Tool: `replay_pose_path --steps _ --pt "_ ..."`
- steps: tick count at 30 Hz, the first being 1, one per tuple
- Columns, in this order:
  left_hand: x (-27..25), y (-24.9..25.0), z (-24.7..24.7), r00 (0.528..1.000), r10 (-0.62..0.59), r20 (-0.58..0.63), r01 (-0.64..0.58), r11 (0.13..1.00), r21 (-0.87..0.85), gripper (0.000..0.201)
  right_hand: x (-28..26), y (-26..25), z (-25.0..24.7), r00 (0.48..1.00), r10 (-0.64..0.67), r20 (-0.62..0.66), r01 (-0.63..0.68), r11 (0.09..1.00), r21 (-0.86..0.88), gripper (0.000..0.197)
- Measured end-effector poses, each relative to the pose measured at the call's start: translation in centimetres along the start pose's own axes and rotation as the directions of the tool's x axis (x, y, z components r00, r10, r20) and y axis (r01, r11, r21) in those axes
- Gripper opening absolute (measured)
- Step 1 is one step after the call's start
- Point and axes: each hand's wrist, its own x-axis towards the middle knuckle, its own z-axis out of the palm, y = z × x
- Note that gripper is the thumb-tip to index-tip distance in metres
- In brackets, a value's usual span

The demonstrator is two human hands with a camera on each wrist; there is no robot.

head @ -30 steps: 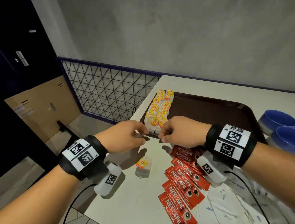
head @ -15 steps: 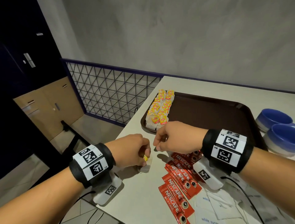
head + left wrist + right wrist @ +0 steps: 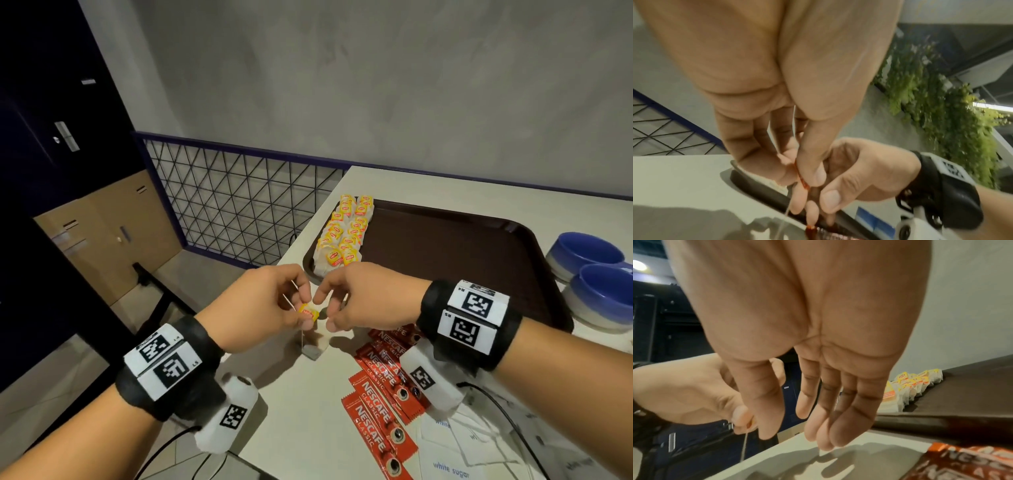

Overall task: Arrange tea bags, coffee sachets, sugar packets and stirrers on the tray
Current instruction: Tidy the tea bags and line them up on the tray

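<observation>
Left hand (image 3: 263, 305) grip pinches yellow tag (image 3: 309, 312); tea bag (image 3: 311, 350) dangles below on string, touching worktop (image 3: 308, 428). Right hand (image 3: 366, 298) grip loose, holding nothing.

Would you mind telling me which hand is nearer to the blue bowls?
Right. The right hand is over the table's near edge, on the side where the blue bowls stand; the left hand is farther off, beyond it.

Wore a wide black band (image 3: 171, 368) on the left wrist and another black band (image 3: 469, 323) on the right, each carrying two white tags printed with black square codes. Bore a white camera housing (image 3: 227, 416) under the left wrist and one (image 3: 430, 378) under the right, each coded and trailing a thin black cable (image 3: 507, 416). Kept forearms bare.
</observation>
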Motion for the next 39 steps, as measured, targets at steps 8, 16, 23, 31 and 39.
replay_pose_path --steps 8,16,23,31,39 --pt "-0.6 0.2 -0.2 0.996 0.025 -0.086 -0.04 0.983 -0.178 0.042 -0.8 -0.9 -0.2 0.985 -0.078 -0.156 0.117 0.959 0.259 0.01" --pt "-0.4 -0.7 0.4 0.992 0.025 0.123 -0.047 0.982 0.183 0.051 -2.4 -0.6 -0.6 0.983 -0.034 -0.183 0.089 0.951 0.297 0.007" --pt "1.2 0.6 2.6 0.964 -0.035 0.265 -0.086 0.898 0.432 0.047 -4.3 0.5 0.0 0.981 -0.022 -0.194 0.075 0.96 0.271 0.004" --pt "1.7 1.7 3.7 0.966 -0.084 0.246 -0.05 0.869 0.492 0.061 -6.0 1.1 0.0 0.972 -0.014 -0.233 0.096 0.935 0.343 0.006" --pt "1.7 3.4 4.1 0.976 -0.048 0.213 -0.052 0.896 0.441 0.022 -7.0 1.6 -0.5 0.956 -0.017 -0.293 0.144 0.897 0.419 0.005"
